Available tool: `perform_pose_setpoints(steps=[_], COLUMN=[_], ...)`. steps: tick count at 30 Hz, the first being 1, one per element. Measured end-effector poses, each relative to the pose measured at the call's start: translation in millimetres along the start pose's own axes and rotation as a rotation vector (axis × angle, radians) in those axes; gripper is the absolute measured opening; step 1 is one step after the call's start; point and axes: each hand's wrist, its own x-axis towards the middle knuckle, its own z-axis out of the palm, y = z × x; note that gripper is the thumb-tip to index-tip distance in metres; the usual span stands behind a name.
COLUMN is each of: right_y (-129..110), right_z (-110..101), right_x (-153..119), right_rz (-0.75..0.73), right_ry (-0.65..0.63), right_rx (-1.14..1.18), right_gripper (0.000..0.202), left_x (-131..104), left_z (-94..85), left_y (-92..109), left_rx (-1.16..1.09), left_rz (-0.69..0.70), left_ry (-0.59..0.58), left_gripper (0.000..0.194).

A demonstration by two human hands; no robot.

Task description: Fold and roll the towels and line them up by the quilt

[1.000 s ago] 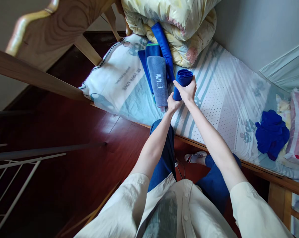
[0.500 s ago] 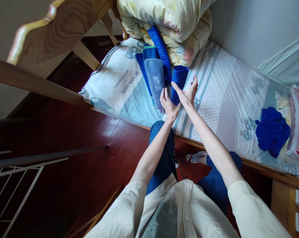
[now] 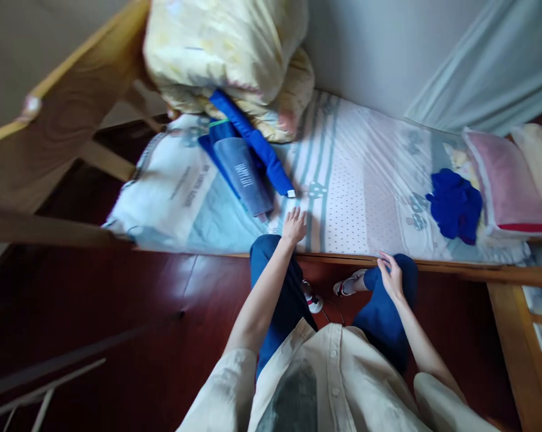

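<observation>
My left hand (image 3: 294,227) hangs over the near edge of the bed, fingers stretched out, holding nothing. My right hand (image 3: 391,277) is above my right knee, also open, its fingers loosely extended. Just beyond the left hand lies a rolled blue cloth (image 3: 273,171) with a white tag at its near end. It lies in line with another long blue roll (image 3: 232,111) that reaches back toward the quilt. Beside them is a grey-blue folded towel (image 3: 241,177) lettered "HAPPY LIFE", with darker blue cloth (image 3: 221,131) under and behind it.
A yellow quilt (image 3: 226,48) is heaped at the back left of the patterned bed sheet (image 3: 352,198). To the right lie a crumpled blue cloth (image 3: 455,204) and a pink pillow (image 3: 514,180). A wooden bed end (image 3: 77,90) rises at left; white metal rails (image 3: 46,396) stand lower left.
The blue roll between my hands now lies against the other blue cloths, let go. My left hand has drawn back slightly; my right hand has moved down and right to my knee. The view has shifted.
</observation>
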Motion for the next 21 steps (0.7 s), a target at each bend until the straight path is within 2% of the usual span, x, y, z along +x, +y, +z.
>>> perform_pose_setpoints(steps=[3, 6, 10, 15, 18, 21], right_y=[30.9, 53.1, 65.5, 72.4, 91.0, 122.7], right_z=[-57.4, -83.0, -74.0, -61.6, -68.0, -81.7], right_x=[-17.1, -31.2, -46.8, -51.8, -38.9, -7.8], right_rz=[0.046, 0.151, 0.094, 0.045, 0.045, 0.100], right_ry=[0.171, 0.262, 0.302, 0.315, 0.336, 0.345], right_rx=[-0.085, -0.100, -0.145, -0.168, -0.131, -0.068], right_gripper=[0.043, 0.040, 0.030, 0.025, 0.024, 0.028], left_x=[-17.5, -28.8, -34.3, -39.6, -46.5, -49.9], left_z=[17.8, 35.5, 45.1, 58.0, 79.8, 102.2], left_y=[15.0, 31.2, 47.1, 65.5, 83.0, 96.1], left_rx=[0.156, 0.328, 0.477, 0.530, 0.531, 0.515], left_rz=[0.058, 0.095, 0.093, 0.059, 0.094, 0.183], left_ry=[-0.123, -0.186, -0.180, -0.261, -0.300, -0.316], left_gripper=[0.056, 0.053, 0.056, 0.060, 0.061, 0.055])
